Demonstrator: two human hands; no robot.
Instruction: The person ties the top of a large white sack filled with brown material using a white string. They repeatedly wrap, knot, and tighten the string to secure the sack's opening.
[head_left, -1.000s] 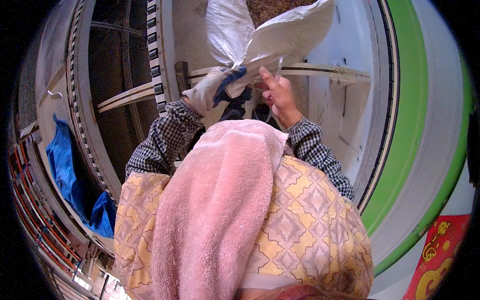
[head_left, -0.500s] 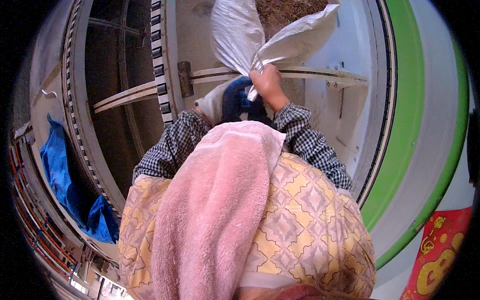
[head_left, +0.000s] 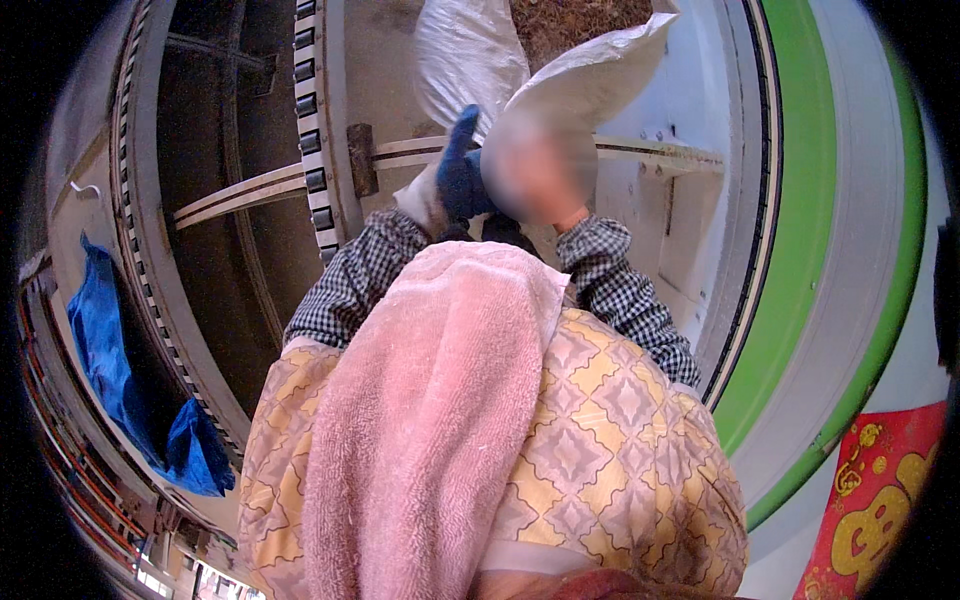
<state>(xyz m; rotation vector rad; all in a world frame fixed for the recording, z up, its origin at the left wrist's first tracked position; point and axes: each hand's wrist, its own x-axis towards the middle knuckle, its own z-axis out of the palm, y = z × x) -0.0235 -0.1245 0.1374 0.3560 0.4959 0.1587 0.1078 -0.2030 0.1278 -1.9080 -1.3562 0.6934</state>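
A white woven sack lies at the far middle, its mouth spread in a V and holding brown, dry, shredded material. The near edge of the sack draws in to my right hand, which stays closed on it; a blurred patch covers its fingers. Beside it on the left is my left hand in a dark blue glove with a pale cuff. Its thumb stands up, apart from the fingers, near the sack's gathered edge. The ends of its fingers are hidden by the blurred patch.
A pale rail crosses beneath the sack. To the left runs a slotted metal edge along a dark recess. A green and grey curved border bounds the right side. Blue cloth hangs at left; a pink towel covers my front.
My left hand has risen from behind the towel, its gloved thumb now up beside the sack's gathered edge. My right hand has stayed almost in place and is now blurred.
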